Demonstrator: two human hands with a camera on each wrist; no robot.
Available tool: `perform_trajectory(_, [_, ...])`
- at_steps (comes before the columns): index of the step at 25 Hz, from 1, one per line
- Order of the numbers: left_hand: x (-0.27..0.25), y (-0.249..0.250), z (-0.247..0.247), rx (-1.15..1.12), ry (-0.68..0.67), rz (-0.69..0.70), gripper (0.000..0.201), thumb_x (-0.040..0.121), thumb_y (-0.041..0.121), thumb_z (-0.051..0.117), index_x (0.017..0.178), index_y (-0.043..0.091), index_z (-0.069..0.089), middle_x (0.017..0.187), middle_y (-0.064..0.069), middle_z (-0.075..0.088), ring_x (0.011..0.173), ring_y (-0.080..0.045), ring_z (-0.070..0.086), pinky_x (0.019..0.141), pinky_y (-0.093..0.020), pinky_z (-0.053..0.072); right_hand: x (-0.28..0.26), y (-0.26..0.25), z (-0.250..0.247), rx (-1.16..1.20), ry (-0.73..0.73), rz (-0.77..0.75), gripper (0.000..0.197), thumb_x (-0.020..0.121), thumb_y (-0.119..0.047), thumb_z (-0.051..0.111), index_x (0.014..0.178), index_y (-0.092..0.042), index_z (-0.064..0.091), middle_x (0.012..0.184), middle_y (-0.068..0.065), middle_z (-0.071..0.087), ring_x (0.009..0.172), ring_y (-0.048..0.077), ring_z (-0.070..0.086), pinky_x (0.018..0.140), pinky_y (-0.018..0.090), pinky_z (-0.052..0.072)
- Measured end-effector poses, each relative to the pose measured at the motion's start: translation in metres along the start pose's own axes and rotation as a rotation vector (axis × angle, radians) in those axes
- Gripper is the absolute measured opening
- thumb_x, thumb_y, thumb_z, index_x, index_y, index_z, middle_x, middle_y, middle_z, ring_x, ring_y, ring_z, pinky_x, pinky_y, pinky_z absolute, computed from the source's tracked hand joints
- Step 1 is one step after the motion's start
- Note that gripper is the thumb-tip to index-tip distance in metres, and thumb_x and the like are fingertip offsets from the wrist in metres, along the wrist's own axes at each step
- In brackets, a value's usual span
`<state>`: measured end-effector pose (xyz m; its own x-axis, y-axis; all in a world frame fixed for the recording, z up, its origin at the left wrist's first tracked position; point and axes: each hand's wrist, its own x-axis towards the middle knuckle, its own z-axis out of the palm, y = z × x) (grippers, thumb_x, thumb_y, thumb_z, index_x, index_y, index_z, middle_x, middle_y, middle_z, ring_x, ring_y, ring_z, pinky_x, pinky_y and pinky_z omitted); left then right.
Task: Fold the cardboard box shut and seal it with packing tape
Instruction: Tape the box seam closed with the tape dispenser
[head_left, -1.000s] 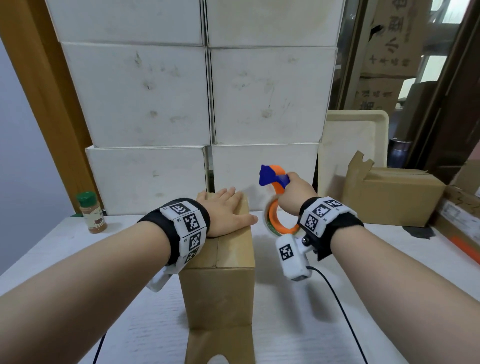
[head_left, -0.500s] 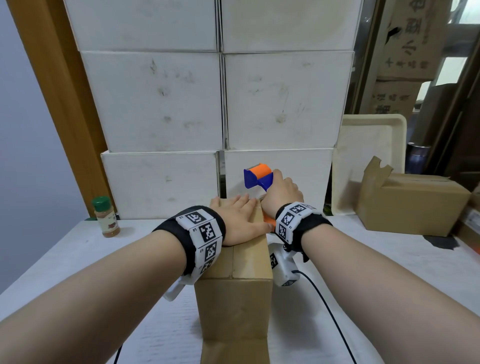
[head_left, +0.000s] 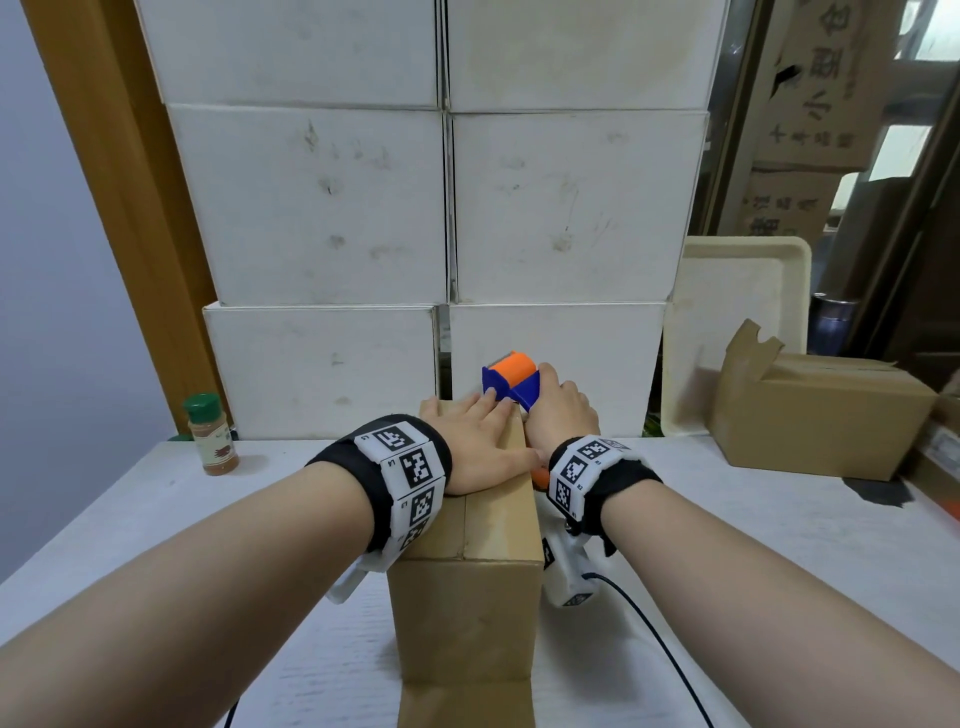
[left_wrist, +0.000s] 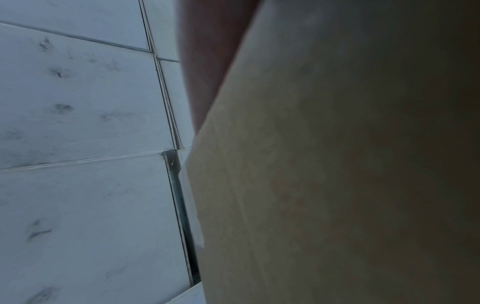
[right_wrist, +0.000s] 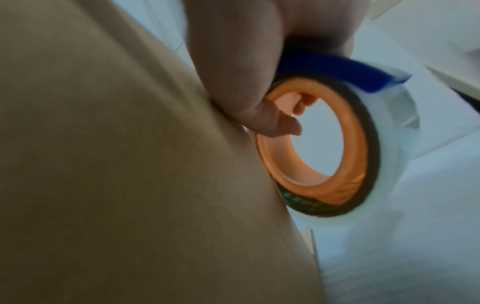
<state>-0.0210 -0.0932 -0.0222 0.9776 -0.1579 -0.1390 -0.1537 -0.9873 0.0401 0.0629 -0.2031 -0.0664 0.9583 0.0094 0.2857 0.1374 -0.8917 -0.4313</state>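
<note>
Flaps: we find the cardboard box (head_left: 470, 561), centre frame on the surface (head_left: 156, 530), folded shut.
Left hand (head_left: 480, 447): grip flat, pressing the top.
Right hand (head_left: 558, 415): grip closed round the tape dispenser (head_left: 511, 382) at the far edge.
Outstanding: we see no tape laid; sealing remains.

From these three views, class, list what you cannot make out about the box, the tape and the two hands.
- Tape on the cardboard box: head view, the left hand covers the top seam's far part.
- Tape dispenser: head view, the right hand hides its roll.
- Left hand's fingers: left wrist view, box wall fills the frame.
- Roll label print: right wrist view, blurred.
- Spice jar label: too small.
</note>
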Motion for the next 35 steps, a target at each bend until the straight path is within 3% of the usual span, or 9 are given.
perform_trajectory(7, [-0.003,0.001,-0.001,-0.007,-0.016,-0.009,0.083,0.087,0.070,0.023,0.153,0.024,0.002,0.162,0.002,-0.004,0.149,-0.013,-0.004,0.120,-0.049,-0.003,0.013,-0.003,-0.003,-0.044,0.104,-0.023,0.052,0.085,-0.017,0.052,0.134,-0.016,0.034,0.118,0.013,0.054,0.110,0.032,0.052,0.089,0.039,0.040])
perform_trajectory(15, [0.000,-0.001,0.000,-0.012,-0.013,-0.004,0.083,0.086,0.071,0.023,0.152,0.026,0.001,0.162,0.002,-0.003,0.150,-0.014,-0.003,0.120,-0.048,-0.003,0.023,-0.002,0.005,-0.009,0.082,-0.014,0.047,0.085,-0.011,0.047,0.131,-0.013,0.036,0.116,0.015,0.055,0.107,0.034,0.053,0.085,0.038,0.040])
perform_trajectory(19, [0.000,-0.001,0.001,-0.024,-0.012,-0.003,0.081,0.088,0.069,0.024,0.152,0.025,0.002,0.162,0.002,-0.003,0.150,-0.014,-0.003,0.120,-0.049,-0.004,0.018,0.001,0.007,-0.024,0.031,-0.023,0.046,0.090,-0.019,0.046,0.135,-0.015,0.035,0.119,0.015,0.054,0.110,0.034,0.052,0.089,0.039,0.040])
perform_trajectory(24, [-0.002,-0.001,-0.001,-0.043,0.015,0.009,0.065,0.096,0.051,0.018,0.153,0.022,0.004,0.162,0.001,-0.004,0.150,-0.014,-0.003,0.119,-0.049,-0.002,0.003,0.007,0.005,-0.080,-0.024,-0.046,0.048,0.089,-0.019,0.046,0.135,-0.016,0.034,0.120,0.014,0.053,0.110,0.032,0.051,0.090,0.038,0.040])
perform_trajectory(27, [-0.004,-0.004,-0.006,-0.188,0.046,0.031,0.064,0.096,0.039,0.030,0.153,0.022,0.005,0.162,0.001,-0.004,0.149,-0.020,0.004,0.121,-0.044,0.003,0.004,0.009,-0.017,-0.023,0.038,-0.028,0.050,0.083,-0.016,0.049,0.131,-0.017,0.035,0.114,0.013,0.054,0.106,0.033,0.052,0.089,0.039,0.041])
perform_trajectory(29, [-0.004,-0.011,-0.008,-0.388,0.099,0.022,0.070,0.090,0.039,0.049,0.150,0.022,0.018,0.160,0.003,0.007,0.146,-0.023,0.017,0.120,-0.039,0.016,0.007,0.009,-0.037,0.029,0.068,-0.034,0.048,0.083,-0.014,0.047,0.130,-0.016,0.037,0.110,0.014,0.053,0.102,0.035,0.054,0.088,0.042,0.044])
perform_trajectory(31, [-0.005,-0.017,-0.007,-0.475,0.225,0.024,0.061,0.082,0.046,0.062,0.136,0.024,0.044,0.144,0.003,0.030,0.133,-0.020,0.037,0.113,-0.035,0.031,0.007,0.009,-0.054,0.089,0.080,-0.052,0.047,0.082,-0.013,0.046,0.128,-0.018,0.037,0.106,0.013,0.053,0.095,0.035,0.055,0.086,0.044,0.047])
perform_trajectory(33, [-0.008,-0.019,-0.003,-0.432,0.291,0.015,0.051,0.076,0.057,0.063,0.119,0.030,0.057,0.125,0.005,0.042,0.121,-0.017,0.043,0.110,-0.035,0.034,0.006,0.011,-0.064,0.142,0.054,-0.069,0.053,0.081,-0.011,0.047,0.131,-0.021,0.034,0.105,0.012,0.054,0.092,0.034,0.057,0.084,0.044,0.049])
perform_trajectory(35, [-0.014,-0.023,-0.001,-0.447,0.223,0.071,0.056,0.073,0.062,0.060,0.120,0.034,0.057,0.127,0.007,0.044,0.124,-0.015,0.042,0.111,-0.036,0.033,0.002,0.015,-0.071,0.185,0.005,-0.083,0.058,0.081,-0.008,0.049,0.135,-0.021,0.029,0.106,0.010,0.055,0.089,0.031,0.057,0.077,0.040,0.049])
